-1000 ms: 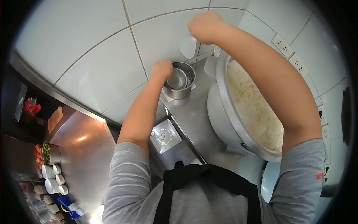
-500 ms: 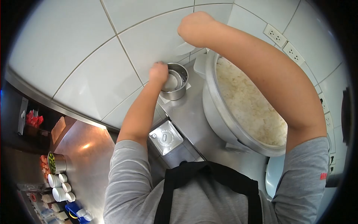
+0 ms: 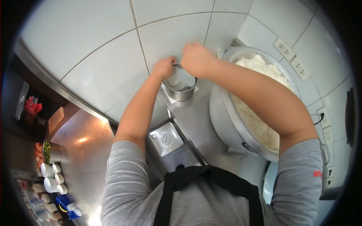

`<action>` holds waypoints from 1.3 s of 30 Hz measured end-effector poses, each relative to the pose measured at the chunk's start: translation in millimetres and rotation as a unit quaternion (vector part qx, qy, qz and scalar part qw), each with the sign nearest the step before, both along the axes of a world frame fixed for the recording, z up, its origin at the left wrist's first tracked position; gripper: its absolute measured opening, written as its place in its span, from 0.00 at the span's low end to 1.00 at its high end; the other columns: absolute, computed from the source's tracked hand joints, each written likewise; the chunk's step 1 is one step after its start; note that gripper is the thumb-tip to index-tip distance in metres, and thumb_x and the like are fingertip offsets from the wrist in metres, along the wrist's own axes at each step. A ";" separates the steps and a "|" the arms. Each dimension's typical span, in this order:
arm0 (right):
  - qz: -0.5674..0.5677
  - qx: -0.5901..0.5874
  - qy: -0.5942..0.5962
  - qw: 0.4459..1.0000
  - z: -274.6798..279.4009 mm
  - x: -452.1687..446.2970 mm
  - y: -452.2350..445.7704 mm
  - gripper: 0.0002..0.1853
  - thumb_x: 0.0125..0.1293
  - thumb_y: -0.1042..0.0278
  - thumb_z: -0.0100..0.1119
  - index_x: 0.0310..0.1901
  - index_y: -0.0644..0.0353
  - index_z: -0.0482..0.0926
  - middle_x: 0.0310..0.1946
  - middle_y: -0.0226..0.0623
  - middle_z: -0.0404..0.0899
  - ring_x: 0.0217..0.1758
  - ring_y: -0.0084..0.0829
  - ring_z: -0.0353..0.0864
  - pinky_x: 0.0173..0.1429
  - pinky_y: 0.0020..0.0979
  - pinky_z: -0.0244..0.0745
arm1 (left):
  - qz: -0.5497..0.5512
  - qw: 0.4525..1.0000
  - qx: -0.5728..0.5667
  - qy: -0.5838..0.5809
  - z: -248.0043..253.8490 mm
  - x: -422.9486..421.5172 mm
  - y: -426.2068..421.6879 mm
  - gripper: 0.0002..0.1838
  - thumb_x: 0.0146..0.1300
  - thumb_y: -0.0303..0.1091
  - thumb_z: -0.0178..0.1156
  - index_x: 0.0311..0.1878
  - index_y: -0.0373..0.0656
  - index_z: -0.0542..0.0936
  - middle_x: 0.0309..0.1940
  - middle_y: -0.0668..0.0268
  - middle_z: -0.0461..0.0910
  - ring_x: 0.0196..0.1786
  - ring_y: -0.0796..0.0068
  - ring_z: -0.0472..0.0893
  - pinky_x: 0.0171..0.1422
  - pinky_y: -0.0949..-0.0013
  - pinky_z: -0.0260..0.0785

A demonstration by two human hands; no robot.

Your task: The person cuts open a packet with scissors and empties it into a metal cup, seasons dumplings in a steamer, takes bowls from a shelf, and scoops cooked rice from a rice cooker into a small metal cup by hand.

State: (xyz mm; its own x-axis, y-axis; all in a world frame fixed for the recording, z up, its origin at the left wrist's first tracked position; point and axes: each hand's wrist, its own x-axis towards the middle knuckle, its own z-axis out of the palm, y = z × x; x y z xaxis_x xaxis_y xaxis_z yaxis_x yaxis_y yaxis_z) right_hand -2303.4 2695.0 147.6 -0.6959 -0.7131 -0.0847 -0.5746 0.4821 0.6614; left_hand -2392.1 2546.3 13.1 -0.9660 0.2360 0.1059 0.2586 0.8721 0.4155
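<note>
A steel pot [image 3: 182, 95] stands against the tiled wall, with a smaller metal bowl [image 3: 172, 80] inside it. At the pot's left side, my left hand [image 3: 163, 69] is closed at the rim, seemingly on the small bowl; its fingertips are partly hidden. My right hand [image 3: 197, 60] is closed over the pot, gripping a white rice paddle. The pale blade of the rice paddle [image 3: 186, 78] points down into the pot, beside the bowl. Right of the pot sits a large rice cooker [image 3: 222, 109] full of white rice [image 3: 260, 67], partly covered by my right forearm.
A square metal lid [image 3: 166, 139] lies below the pot, near the steel counter [image 3: 192, 116]. Power outlets [image 3: 299, 68] line the right wall. At left, another steel counter [image 3: 85, 150] holds stacked white bowls [image 3: 48, 170] and a metal container [image 3: 55, 152].
My right hand has come down from above the cooker to the pot, bringing the rice paddle into it. My left hand stays at the pot's rim. The view has shifted slightly.
</note>
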 end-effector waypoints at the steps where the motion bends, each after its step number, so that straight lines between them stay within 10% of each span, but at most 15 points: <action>1: -0.014 -0.003 -0.002 1.000 -7.5 -0.5 -2.8 0.07 0.55 0.66 0.59 0.34 0.53 0.85 0.33 0.31 0.80 0.47 0.36 0.76 0.45 0.33 0.73 | 0.008 1.000 -0.004 -0.008 0.5 -0.5 3.2 0.14 0.55 0.32 0.56 0.47 0.50 0.75 0.44 0.58 0.81 0.49 0.55 0.79 0.50 0.56 0.71; 30: -0.095 -0.055 -0.019 0.994 24.2 -19.9 18.0 0.08 0.56 0.69 0.55 0.31 0.53 0.85 0.32 0.35 0.84 0.38 0.37 0.85 0.37 0.39 0.79 | 0.038 0.998 -0.003 -0.040 15.2 3.8 5.1 0.15 0.56 0.28 0.51 0.49 0.51 0.71 0.42 0.56 0.81 0.49 0.53 0.79 0.51 0.57 0.70; 39: -0.155 -0.320 0.039 0.934 115.3 52.8 100.0 0.13 0.61 0.71 0.47 0.43 0.54 0.80 0.34 0.37 0.83 0.41 0.42 0.82 0.46 0.41 0.74 | -0.015 0.917 -0.017 0.399 26.5 79.1 5.7 0.26 0.48 0.19 0.55 0.53 0.52 0.73 0.41 0.69 0.77 0.49 0.67 0.76 0.63 0.50 0.56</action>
State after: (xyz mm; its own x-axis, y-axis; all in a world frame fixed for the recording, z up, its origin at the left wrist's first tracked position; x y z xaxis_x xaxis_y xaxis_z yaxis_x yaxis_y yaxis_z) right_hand -2250.6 2795.0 262.9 -0.8638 -0.3639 0.3485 -0.3041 0.9280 0.2154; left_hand -2313.0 2551.9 39.6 -0.5768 0.2769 0.7686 0.4924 0.8685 0.0566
